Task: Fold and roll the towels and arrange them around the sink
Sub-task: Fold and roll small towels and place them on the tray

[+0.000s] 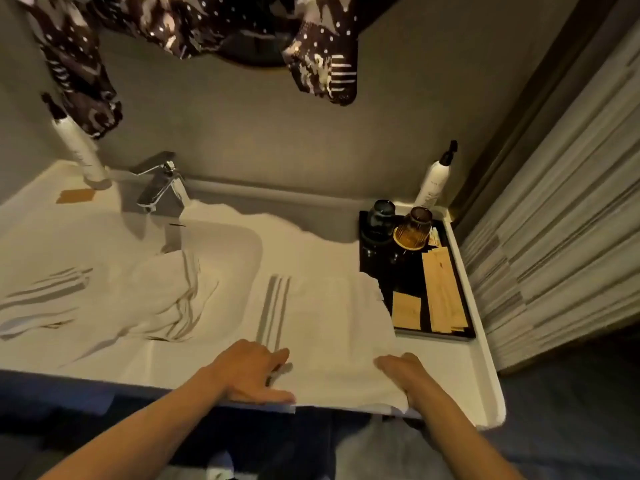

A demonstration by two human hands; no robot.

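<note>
Towel under my hands: the white towel (pixel 322 320) with grey stripes lies spread flat on the counter (pixel 464 382) just right of the sink (pixel 225 244), its near edge at the counter's front lip and its far right corner lapping over the black tray (pixel 415 268).
Left hand: my left hand (pixel 251 370) lies palm down on the towel's near edge — fingers straight and close together, pressing the cloth, pinching nothing.
Right hand: my right hand (pixel 407 374) rests on the towel's near right corner, fingers fairly straight; the fingertips dip behind the cloth edge (I cannot tell whether they pinch it).
Second towel: a crumpled striped towel (pixel 138 299) lies heaped in and over the sink basin, spilling left across the counter.
Tap: the chrome faucet (pixel 161 185) stands behind the basin.
Tray: it holds two dark tumblers (pixel 398 223) and paper sachets (pixel 440 292) — at the counter's right end.
Bottles: one pump bottle (pixel 434 178) stands behind the tray, another (pixel 81 150) at the far left by the wall.
</note>
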